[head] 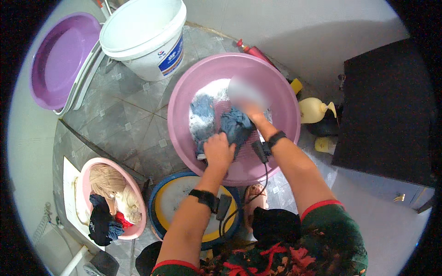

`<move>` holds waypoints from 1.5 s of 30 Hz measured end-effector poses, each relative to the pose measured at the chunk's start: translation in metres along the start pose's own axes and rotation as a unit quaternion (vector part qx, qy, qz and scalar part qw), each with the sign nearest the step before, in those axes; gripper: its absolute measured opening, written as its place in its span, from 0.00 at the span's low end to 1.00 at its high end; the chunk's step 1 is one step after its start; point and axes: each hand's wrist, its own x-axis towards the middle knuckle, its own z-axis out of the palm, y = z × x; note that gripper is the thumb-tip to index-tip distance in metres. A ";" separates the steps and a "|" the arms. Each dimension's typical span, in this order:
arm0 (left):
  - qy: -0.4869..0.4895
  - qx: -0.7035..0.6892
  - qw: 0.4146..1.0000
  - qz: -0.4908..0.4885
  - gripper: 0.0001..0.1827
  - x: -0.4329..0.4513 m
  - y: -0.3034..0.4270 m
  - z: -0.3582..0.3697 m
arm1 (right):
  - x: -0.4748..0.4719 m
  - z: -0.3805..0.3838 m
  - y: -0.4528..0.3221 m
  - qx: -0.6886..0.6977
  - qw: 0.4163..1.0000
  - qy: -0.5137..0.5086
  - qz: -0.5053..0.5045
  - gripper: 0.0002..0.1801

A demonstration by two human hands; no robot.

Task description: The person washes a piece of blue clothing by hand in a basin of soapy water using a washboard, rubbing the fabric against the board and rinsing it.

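Observation:
A large pink plastic washbasin (179,145) stands on the floor before me, with ridges like a washboard on its inner side. Wet blue cloth (236,124) lies bunched in it, and more blue fabric (202,108) spreads among white suds at the left. My left hand (219,150) is closed on the near edge of the bunched cloth. At the far side of that bunch is my right hand (253,112), its fingers lost in a blurred patch. Each wrist wears a black band with a cabled black plug-like piece.
Left of my feet, a blue-and-yellow basin (165,198) holds cloudy water. A pink basin (142,217) of clothes stands farther left. Behind are a white bucket (145,65) and a purple basin (65,65). A pump bottle (310,110) and black cabinet (383,110) flank the right.

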 end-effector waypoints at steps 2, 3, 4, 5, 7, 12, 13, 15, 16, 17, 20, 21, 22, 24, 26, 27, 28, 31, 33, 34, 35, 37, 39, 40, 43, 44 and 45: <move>-0.006 0.014 1.000 -0.010 0.29 -0.029 -0.029 -0.001 | -0.044 0.018 -0.054 0.048 0.998 -0.042 -0.031 0.20; -0.010 0.009 1.000 0.005 0.28 -0.038 -0.037 -0.003 | -0.074 0.011 -0.086 0.070 0.994 -0.065 -0.057 0.18; -0.006 0.002 1.000 0.004 0.28 -0.039 -0.040 0.000 | -0.098 0.004 -0.103 0.002 0.985 -0.071 -0.157 0.17; 0.032 -0.055 0.998 -0.006 0.26 -0.040 -0.045 0.007 | -0.121 0.001 -0.117 -0.067 0.962 -0.079 -0.252 0.16; 0.095 -0.166 0.981 -0.034 0.23 -0.046 -0.061 0.026 | -0.155 0.003 -0.153 -0.080 0.963 -0.089 -0.243 0.12; -0.002 -0.112 0.994 0.014 0.22 -0.022 -0.030 0.009 | -0.059 0.044 -0.085 -0.278 0.940 -0.024 -0.196 0.13; 0.004 -0.114 0.993 0.016 0.22 -0.022 -0.029 0.010 | -0.048 0.053 -0.088 -0.281 0.938 -0.022 -0.201 0.13; 0.005 -0.080 0.997 0.014 0.26 -0.022 -0.026 0.009 | -0.029 0.064 -0.089 -0.371 0.919 0.048 -0.121 0.15; -0.002 -0.088 0.996 -0.009 0.32 -0.024 -0.032 0.008 | -0.028 0.068 -0.097 -0.350 0.934 0.031 -0.063 0.18; 0.010 -0.086 0.996 -0.008 0.32 -0.022 -0.034 0.008 | -0.024 0.061 -0.101 -0.348 0.934 0.039 -0.072 0.18; 0.027 -0.149 0.982 -0.110 0.42 -0.031 -0.053 0.010 | -0.060 0.032 -0.128 -0.217 0.946 -0.229 -0.069 0.22; 0.025 -0.154 0.981 -0.116 0.42 -0.029 -0.055 0.010 | -0.083 0.023 -0.130 -0.238 0.936 -0.210 -0.153 0.23; 0.021 -0.149 0.981 -0.119 0.43 -0.030 -0.055 0.011 | -0.102 0.019 -0.131 -0.241 0.934 -0.219 -0.150 0.23; 0.039 -0.137 0.983 -0.113 0.45 -0.034 -0.066 0.026 | -0.129 0.027 -0.131 -0.206 0.935 -0.133 -0.255 0.24; 0.010 -0.145 0.986 -0.088 0.43 -0.022 -0.037 0.018 | -0.085 0.046 -0.078 -0.329 0.901 -0.046 -0.279 0.21; -0.001 -0.137 0.988 -0.069 0.42 -0.019 -0.027 0.014 | -0.047 0.049 -0.064 -0.369 0.892 -0.030 -0.260 0.18; -0.006 -0.117 0.991 -0.069 0.44 -0.022 -0.033 0.016 | -0.020 0.065 -0.076 -0.337 0.919 0.030 -0.201 0.17; -0.008 -0.116 0.991 -0.072 0.44 -0.021 -0.040 0.015 | 0.035 0.082 -0.098 -0.422 0.894 -0.111 -0.098 0.16; -0.007 -0.111 0.991 -0.077 0.43 -0.018 -0.039 0.014 | 0.032 0.076 -0.086 -0.322 0.944 -0.047 -0.058 0.18; -0.013 -0.115 0.990 -0.085 0.42 -0.018 -0.042 0.014 | 0.024 0.066 -0.080 -0.258 0.957 -0.094 -0.093 0.19; -0.019 -0.120 0.988 -0.091 0.41 -0.018 -0.045 0.015 | 0.015 0.055 -0.073 -0.189 0.963 -0.146 -0.120 0.21; -0.027 -0.114 0.988 -0.104 0.40 -0.019 -0.048 0.007 | -0.028 0.046 -0.073 -0.083 0.960 -0.254 -0.089 0.18; -0.051 -0.100 0.985 -0.134 0.40 -0.031 -0.065 0.014 | -0.102 0.039 -0.126 -0.140 0.934 -0.151 -0.293 0.13; -0.033 -0.109 0.985 -0.128 0.40 -0.030 -0.064 0.021 | -0.110 0.040 -0.122 -0.165 0.923 -0.129 -0.322 0.12; -0.013 -0.116 0.990 -0.084 0.40 -0.021 -0.033 0.024 | -0.058 0.044 -0.070 -0.374 0.861 -0.007 -0.346 0.13; -0.001 -0.118 0.990 -0.074 0.40 -0.018 -0.029 0.024 | -0.020 0.049 -0.069 -0.373 0.895 -0.024 -0.242 0.15; 0.012 -0.114 0.991 -0.071 0.40 -0.018 -0.033 0.022 | -0.004 0.057 -0.074 -0.359 0.912 -0.032 -0.195 0.16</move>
